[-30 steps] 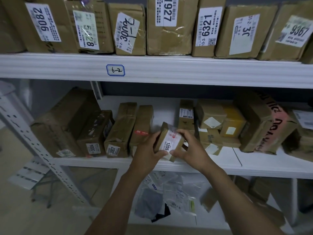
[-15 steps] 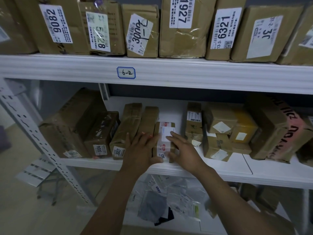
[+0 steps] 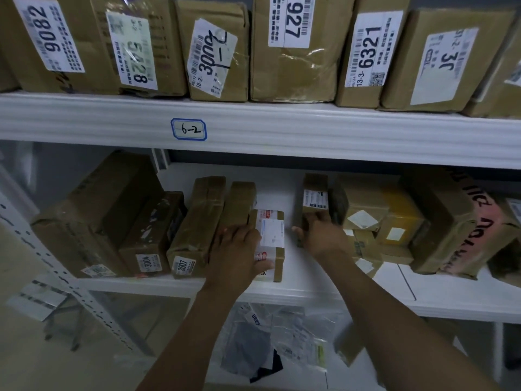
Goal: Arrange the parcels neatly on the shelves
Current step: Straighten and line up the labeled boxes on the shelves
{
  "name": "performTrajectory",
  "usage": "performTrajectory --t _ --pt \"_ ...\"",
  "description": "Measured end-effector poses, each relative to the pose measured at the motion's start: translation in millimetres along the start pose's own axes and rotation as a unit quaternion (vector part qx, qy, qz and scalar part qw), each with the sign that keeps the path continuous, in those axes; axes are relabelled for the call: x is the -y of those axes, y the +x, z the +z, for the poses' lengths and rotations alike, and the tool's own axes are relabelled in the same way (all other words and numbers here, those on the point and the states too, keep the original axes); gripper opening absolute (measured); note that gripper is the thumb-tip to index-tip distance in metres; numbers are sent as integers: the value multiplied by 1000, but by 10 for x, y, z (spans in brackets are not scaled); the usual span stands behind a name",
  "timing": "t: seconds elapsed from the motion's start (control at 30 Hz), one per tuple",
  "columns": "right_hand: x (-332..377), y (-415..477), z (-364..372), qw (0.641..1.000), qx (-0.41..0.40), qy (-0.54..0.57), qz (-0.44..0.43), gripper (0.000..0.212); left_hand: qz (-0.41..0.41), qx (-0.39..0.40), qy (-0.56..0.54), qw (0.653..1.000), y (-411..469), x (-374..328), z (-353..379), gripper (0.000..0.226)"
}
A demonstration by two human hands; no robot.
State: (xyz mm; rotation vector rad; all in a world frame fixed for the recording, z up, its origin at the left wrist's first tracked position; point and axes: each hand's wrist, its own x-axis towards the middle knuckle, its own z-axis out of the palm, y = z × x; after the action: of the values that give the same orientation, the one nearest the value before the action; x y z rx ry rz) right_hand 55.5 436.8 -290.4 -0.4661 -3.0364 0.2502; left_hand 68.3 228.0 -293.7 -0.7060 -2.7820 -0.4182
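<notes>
Small parcel (image 3: 272, 235) was pressed under left hand (image 3: 235, 249), fingers flat | narrow parcel (image 3: 315, 197) right of it was clasped by right hand (image 3: 320, 235) fingers, presumably to close gap.

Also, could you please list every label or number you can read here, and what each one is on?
"9082": leftmost upper parcel
"5428": second upper parcel, under glare
"1927": fourth upper parcel
"13-3-" and "6321": fifth upper parcel
"6-2": shelf tag
"3004": dark lower parcel
"3007": taped lower parcel
Too unclear: handwriting on the third upper parcel and sixth upper parcel, pink tape lettering, the barcode-labelled lower parcel, all small print.
</notes>
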Motion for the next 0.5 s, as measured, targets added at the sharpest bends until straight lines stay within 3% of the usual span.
performTrajectory --t 0.1,0.23,0.37,0.5 --pt "3 -8 46 998 -40 44 13 41 8 -27 -3 1000 7 27 32 63" --pt "-53 -185 -29 976 -120 182 18 42 -11 -28 8 1000 8 -23 28 74" --pt "-179 -422 -127 908 -191 371 40 42 -43 -6 -10 999 35 -171 -33 71" --pt "-343 -658 -317 803 -150 572 69 27 -64 -43 -95 992 43 -505 -161 59"
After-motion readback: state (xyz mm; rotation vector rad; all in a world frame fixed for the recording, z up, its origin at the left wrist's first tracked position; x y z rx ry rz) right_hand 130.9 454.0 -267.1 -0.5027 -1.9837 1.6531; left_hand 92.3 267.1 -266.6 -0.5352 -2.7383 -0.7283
